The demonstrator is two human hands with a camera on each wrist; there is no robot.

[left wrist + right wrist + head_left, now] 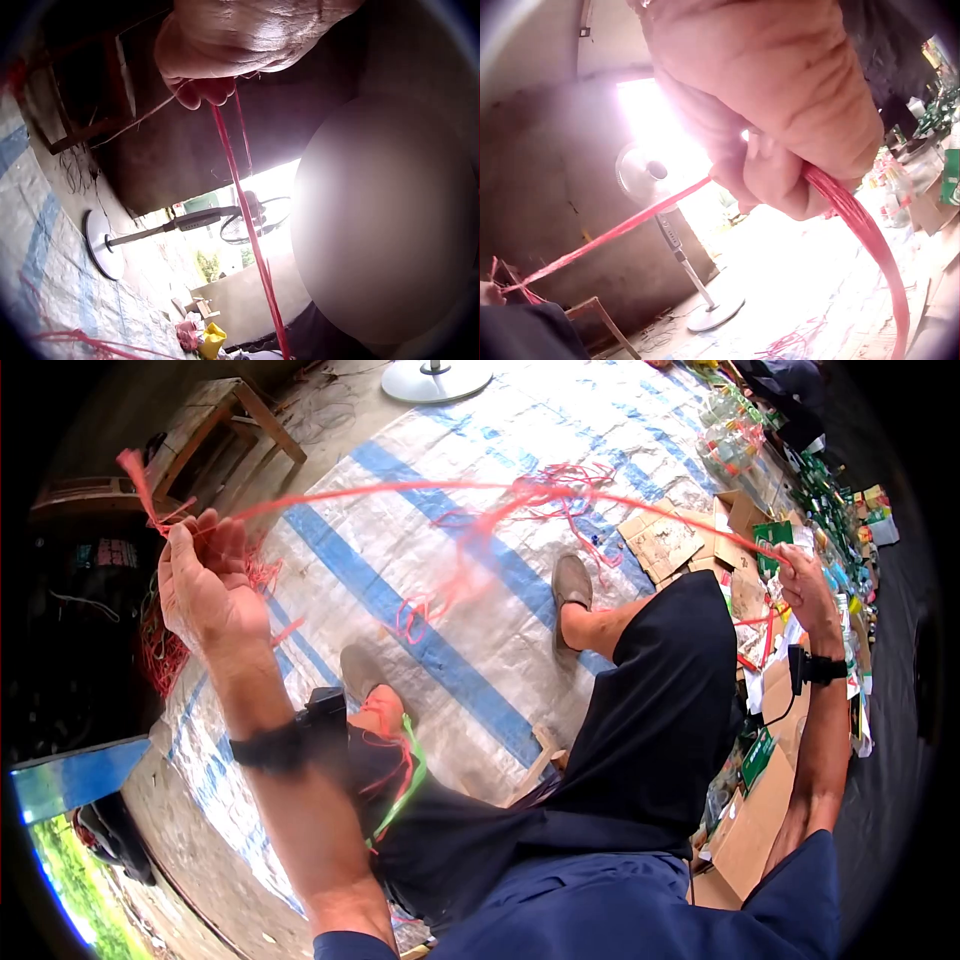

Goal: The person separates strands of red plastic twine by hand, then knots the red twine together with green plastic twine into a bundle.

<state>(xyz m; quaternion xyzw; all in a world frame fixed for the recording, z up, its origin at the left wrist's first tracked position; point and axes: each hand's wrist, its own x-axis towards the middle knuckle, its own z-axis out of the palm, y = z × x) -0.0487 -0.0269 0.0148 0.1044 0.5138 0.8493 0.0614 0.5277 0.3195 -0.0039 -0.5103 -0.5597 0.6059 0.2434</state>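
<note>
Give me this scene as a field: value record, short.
left hand: raised, fingers curled, holding string
right hand: raised, pinching the same string
string: red, spans both hands above the tarp; another length trails from the right hand
loose string: red tangle on the tarp
tarp: white, blue stripes, under both shoes
green strip: across the left leg
cardboard: right side, flattened pieces
fan: standing, past the tarp's far edge
unclear: blurred red tuft mid-span

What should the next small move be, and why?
Probably draw the right hand slowly outward while the left hand holds: the red strand runs between both, and a blurred red tuft seems to hang midway, which a gentle pull might straighten.
</note>
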